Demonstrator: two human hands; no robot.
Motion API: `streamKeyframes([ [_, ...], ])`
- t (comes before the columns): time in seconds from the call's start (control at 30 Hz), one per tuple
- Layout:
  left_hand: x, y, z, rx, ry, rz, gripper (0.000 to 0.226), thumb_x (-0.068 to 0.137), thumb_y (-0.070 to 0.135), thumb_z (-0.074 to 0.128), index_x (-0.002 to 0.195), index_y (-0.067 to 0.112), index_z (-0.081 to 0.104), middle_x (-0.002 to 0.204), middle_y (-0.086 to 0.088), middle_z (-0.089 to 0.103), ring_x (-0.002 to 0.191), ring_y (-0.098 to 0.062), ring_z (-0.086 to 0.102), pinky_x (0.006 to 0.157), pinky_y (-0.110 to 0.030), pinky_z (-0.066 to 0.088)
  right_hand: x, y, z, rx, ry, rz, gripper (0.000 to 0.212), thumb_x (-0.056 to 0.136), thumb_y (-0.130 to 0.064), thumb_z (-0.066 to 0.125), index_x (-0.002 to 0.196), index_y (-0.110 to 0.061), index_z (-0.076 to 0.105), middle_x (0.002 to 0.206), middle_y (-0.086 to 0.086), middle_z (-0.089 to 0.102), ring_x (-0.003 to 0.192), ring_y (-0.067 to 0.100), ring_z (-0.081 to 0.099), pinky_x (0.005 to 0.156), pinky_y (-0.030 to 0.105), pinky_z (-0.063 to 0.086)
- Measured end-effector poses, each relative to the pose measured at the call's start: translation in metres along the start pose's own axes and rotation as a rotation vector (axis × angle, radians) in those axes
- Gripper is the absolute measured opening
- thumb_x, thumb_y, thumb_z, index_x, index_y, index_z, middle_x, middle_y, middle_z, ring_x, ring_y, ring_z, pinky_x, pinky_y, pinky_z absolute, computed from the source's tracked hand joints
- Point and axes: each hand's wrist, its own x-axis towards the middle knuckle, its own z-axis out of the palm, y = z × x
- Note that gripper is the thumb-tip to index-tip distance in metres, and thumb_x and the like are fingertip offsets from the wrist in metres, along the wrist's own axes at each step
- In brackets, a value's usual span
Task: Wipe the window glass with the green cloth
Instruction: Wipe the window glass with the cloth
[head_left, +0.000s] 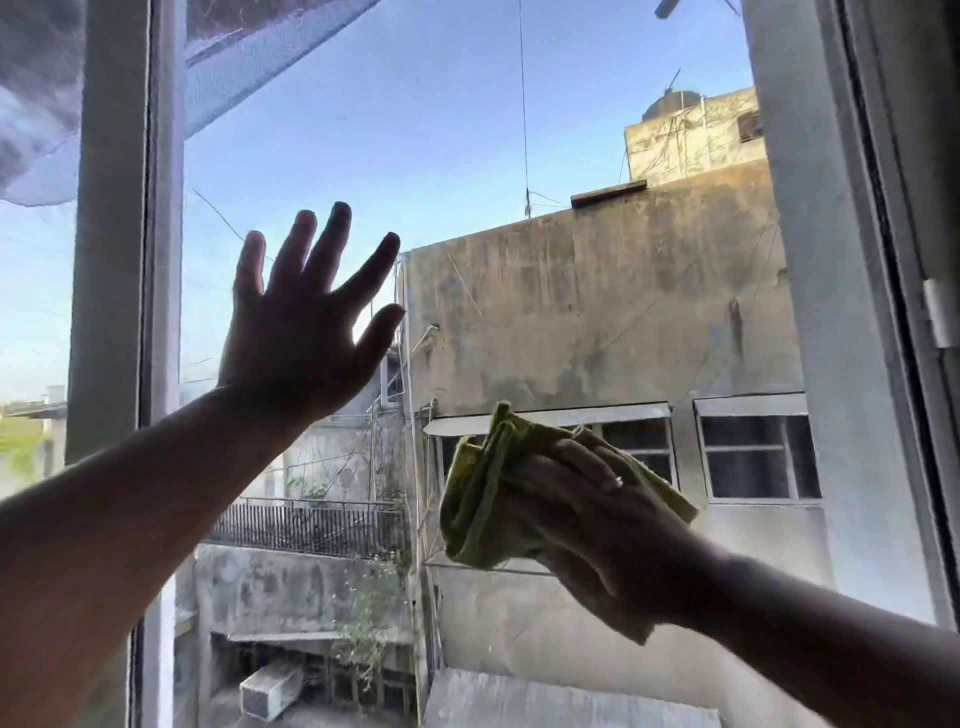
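The window glass (467, 130) fills the middle of the view, with sky and weathered buildings behind it. My left hand (306, 332) is raised flat at the pane, left of centre, fingers spread and holding nothing. My right hand (608, 519) presses a bunched green cloth (478, 499) against the lower right part of the glass. The cloth sticks out to the left of and above my fingers, and a corner shows to the right of the hand. A ring is on one finger.
A grey window frame upright (111, 260) stands to the left of my left hand. Another frame post (852, 312) with a latch (940, 312) runs down the right side. A mesh screen (234, 67) hangs slanted at the top left.
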Motion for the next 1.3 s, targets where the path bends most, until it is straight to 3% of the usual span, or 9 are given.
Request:
streamKeyframes([
  [0.07,0.000,0.001,-0.001,-0.007,0.008,-0.003,0.064,0.099,0.056,0.024,0.158,0.031,0.027,0.167,-0.016,0.020,0.154,-0.038,0.022,0.121,-0.062,0.016,0.003,0.040,-0.009,-0.041,0.019,-0.002,0.045,0.100,-0.035,0.054,0.144,-0.026,0.052,0.141,0.007,0.061,0.120,0.032,0.059,0.104,0.046,0.050],
  [0.23,0.001,0.001,-0.001,-0.017,0.016,0.003,0.064,0.099,0.056,0.024,0.158,0.030,0.028,0.167,-0.017,0.021,0.153,-0.038,0.022,0.121,-0.063,0.016,0.018,0.077,-0.014,-0.069,0.453,0.940,0.055,0.096,-0.035,0.044,0.147,-0.013,0.046,0.144,0.026,0.054,0.128,0.045,0.052,0.100,0.057,0.050],
  [0.37,-0.001,0.001,0.000,-0.012,0.029,-0.002,0.064,0.100,0.055,0.023,0.158,0.029,0.027,0.167,-0.017,0.020,0.153,-0.038,0.020,0.121,-0.063,0.015,-0.011,-0.062,0.025,0.034,0.164,0.243,0.049,0.097,-0.035,0.060,0.145,-0.027,0.054,0.160,0.003,0.045,0.151,0.034,0.036,0.120,0.055,0.035],
  [0.47,-0.001,0.001,-0.002,-0.028,0.022,0.015,0.063,0.100,0.054,0.024,0.158,0.028,0.027,0.167,-0.018,0.020,0.153,-0.038,0.019,0.120,-0.063,0.015,-0.038,-0.032,0.011,-0.026,-0.070,-0.132,0.050,0.096,-0.039,0.062,0.145,-0.032,0.055,0.157,-0.002,0.050,0.147,0.029,0.041,0.125,0.049,0.032],
  [0.7,-0.002,0.001,0.002,-0.034,0.051,0.017,0.060,0.102,0.051,0.029,0.158,0.028,0.025,0.166,-0.019,0.019,0.153,-0.040,0.018,0.120,-0.064,0.014,-0.010,0.041,-0.001,-0.116,0.464,1.003,0.066,0.096,-0.029,0.045,0.156,-0.017,0.021,0.159,0.029,0.037,0.143,0.049,0.040,0.113,0.065,0.040],
  [0.87,-0.003,0.000,0.004,-0.041,0.076,0.027,0.062,0.101,0.053,0.028,0.157,0.025,0.027,0.166,-0.020,0.019,0.152,-0.041,0.018,0.119,-0.065,0.013,-0.053,-0.067,0.043,0.039,0.125,0.347,0.042,0.084,-0.017,0.063,0.125,-0.020,0.069,0.131,0.008,0.063,0.117,0.033,0.061,0.105,0.051,0.048],
  [1.03,-0.004,0.001,0.001,-0.074,0.079,0.033,0.061,0.102,0.051,0.030,0.156,0.022,0.028,0.166,-0.022,0.019,0.153,-0.042,0.017,0.119,-0.066,0.011,-0.082,-0.025,0.036,-0.012,0.432,0.978,0.040,0.104,-0.031,0.039,0.128,-0.006,0.059,0.121,0.026,0.066,0.106,0.047,0.064,0.087,0.061,0.052],
  [1.2,-0.005,0.001,0.000,-0.071,0.082,0.035,0.062,0.102,0.051,0.028,0.157,0.022,0.027,0.166,-0.021,0.018,0.153,-0.042,0.016,0.119,-0.066,0.011,-0.097,-0.090,0.036,0.069,0.017,0.140,0.042,0.088,-0.025,0.063,0.129,-0.030,0.058,0.128,-0.004,0.053,0.111,0.021,0.053,0.103,0.045,0.048],
  [1.3,-0.005,0.002,0.000,-0.070,0.085,0.023,0.060,0.103,0.050,0.032,0.157,0.023,0.028,0.166,-0.020,0.018,0.153,-0.041,0.017,0.119,-0.065,0.012,-0.098,-0.032,0.030,0.055,0.122,0.459,0.042,0.094,-0.024,0.053,0.135,-0.017,0.054,0.127,0.006,0.055,0.106,0.030,0.055,0.088,0.051,0.053],
])
